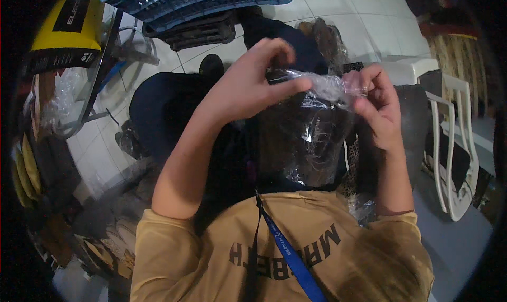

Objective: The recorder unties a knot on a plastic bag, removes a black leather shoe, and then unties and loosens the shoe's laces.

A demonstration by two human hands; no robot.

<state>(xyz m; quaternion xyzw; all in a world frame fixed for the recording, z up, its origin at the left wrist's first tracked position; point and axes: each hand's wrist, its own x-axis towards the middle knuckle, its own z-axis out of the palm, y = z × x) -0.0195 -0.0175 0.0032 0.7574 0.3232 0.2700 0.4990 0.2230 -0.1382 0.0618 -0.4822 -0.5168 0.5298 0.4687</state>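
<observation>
White floor tiles (369, 16) run under a cluttered spot where a seated person works over their lap. Left hand (248, 85) is curled, thumb and forefinger pinched shut on the twisted neck of a clear plastic bag (317, 127); right hand (375, 101) pinches the same neck from the other side, fingers bent closed around the bunched film. The bag hangs between the forearms, with something dark inside that I cannot make out. By the look of it, the step in hand is twisting or closing the bag's mouth, which calls for a firm grip on both sides of the twist. Further out, a blue plastic crate (200, 1) lies above, a yellow package (66, 32) on the left, a white plastic chair (454, 143) on the right.
</observation>
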